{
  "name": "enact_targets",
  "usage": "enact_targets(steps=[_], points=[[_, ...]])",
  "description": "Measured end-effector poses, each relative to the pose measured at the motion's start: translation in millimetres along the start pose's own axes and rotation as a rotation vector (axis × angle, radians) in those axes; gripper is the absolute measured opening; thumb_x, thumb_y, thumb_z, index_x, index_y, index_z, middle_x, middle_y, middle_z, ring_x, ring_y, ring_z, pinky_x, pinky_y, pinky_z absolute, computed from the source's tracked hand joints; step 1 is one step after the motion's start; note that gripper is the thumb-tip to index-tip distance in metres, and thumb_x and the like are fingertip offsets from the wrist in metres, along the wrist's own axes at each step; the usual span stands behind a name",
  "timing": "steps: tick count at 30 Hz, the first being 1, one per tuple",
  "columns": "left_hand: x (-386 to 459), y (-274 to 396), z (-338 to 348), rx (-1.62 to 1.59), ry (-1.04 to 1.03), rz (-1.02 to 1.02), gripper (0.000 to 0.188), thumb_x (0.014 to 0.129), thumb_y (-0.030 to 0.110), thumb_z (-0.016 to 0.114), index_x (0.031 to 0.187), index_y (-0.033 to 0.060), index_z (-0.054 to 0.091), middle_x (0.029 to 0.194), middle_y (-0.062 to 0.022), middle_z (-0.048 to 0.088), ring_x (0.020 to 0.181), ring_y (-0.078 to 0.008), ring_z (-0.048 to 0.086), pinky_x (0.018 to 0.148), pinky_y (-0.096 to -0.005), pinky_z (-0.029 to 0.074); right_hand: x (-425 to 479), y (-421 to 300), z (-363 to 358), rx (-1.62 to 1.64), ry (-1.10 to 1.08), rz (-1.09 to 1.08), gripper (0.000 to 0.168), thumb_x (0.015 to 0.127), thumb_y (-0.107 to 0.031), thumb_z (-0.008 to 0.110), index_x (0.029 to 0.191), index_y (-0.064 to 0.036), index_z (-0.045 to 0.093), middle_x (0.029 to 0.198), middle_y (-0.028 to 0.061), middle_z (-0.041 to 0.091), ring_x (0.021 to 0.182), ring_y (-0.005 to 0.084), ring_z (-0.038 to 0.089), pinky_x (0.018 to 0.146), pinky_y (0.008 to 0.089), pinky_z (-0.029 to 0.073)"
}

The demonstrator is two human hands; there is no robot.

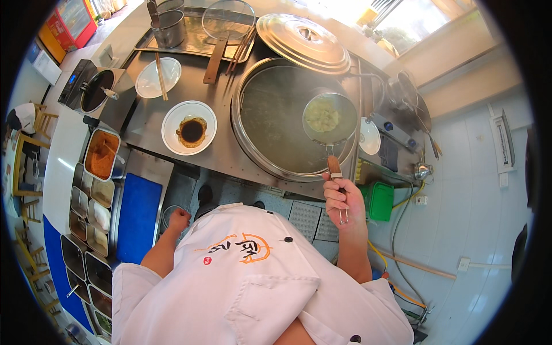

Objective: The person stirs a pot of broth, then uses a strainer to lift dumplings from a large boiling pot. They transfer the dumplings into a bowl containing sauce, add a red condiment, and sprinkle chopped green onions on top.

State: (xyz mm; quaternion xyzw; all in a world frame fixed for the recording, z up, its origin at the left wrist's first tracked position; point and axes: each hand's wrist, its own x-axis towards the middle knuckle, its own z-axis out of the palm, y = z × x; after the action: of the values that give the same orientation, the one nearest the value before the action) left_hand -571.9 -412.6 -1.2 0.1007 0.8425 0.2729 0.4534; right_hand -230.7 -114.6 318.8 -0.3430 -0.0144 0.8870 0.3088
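Observation:
My right hand is closed around the wooden handle of a wire-mesh strainer. Pale dumplings lie in the strainer's round basket, over the right side of a wide steel pot of steaming, cloudy liquid. My left hand hangs low by the counter's front edge with its fingers curled; nothing is seen in it. A white bowl with dark sauce in it stands left of the pot. Behind it is a white plate with chopsticks across it. A steel lid rests at the pot's back rim.
At the back, a metal tray holds a steel noodle strainer and another mesh skimmer. To the left stand a tub of orange-red paste, several seasoning containers and a blue board. A green bin is at the right.

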Motion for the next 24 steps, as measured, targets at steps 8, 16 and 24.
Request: enact_targets(steps=[8, 16, 24], points=[[-9, 1, -1, 0.03, -0.001, -0.014, 0.013, 0.078, 0.009, 0.07, 0.083, 0.0025, 0.061, 0.074, -0.0087, 0.065, 0.061, -0.0175, 0.063, 0.054, -0.0312, 0.053, -1, 4, -5, -0.183, 0.063, -0.089, 0.021, 0.091, -0.006, 0.046, 0.108, 0.005, 0.051, 0.076, 0.003, 0.045, 0.052, 0.0065, 0.039, 0.035, 0.0181, 0.033], [-9, 1, 1, -0.02, -0.013, -0.004, 0.012, 0.079, 0.008, 0.068, 0.084, 0.0027, 0.059, 0.072, -0.0082, 0.063, 0.058, -0.0171, 0.061, 0.051, -0.0309, 0.051, -1, 5, -5, -0.208, 0.068, -0.105, 0.021, 0.091, -0.006, 0.047, 0.108, 0.005, 0.052, 0.076, 0.003, 0.044, 0.052, 0.0064, 0.038, 0.035, 0.0181, 0.032], [-17, 8, -1, 0.01, -0.001, -0.008, 0.012, 0.079, 0.008, 0.068, 0.084, 0.003, 0.058, 0.071, -0.0082, 0.062, 0.057, -0.017, 0.061, 0.05, -0.0309, 0.051, 0, 3, -6, -0.167, 0.058, -0.081, 0.021, 0.09, -0.006, 0.047, 0.108, 0.005, 0.052, 0.076, 0.0029, 0.045, 0.052, 0.0065, 0.039, 0.036, 0.0184, 0.033]])
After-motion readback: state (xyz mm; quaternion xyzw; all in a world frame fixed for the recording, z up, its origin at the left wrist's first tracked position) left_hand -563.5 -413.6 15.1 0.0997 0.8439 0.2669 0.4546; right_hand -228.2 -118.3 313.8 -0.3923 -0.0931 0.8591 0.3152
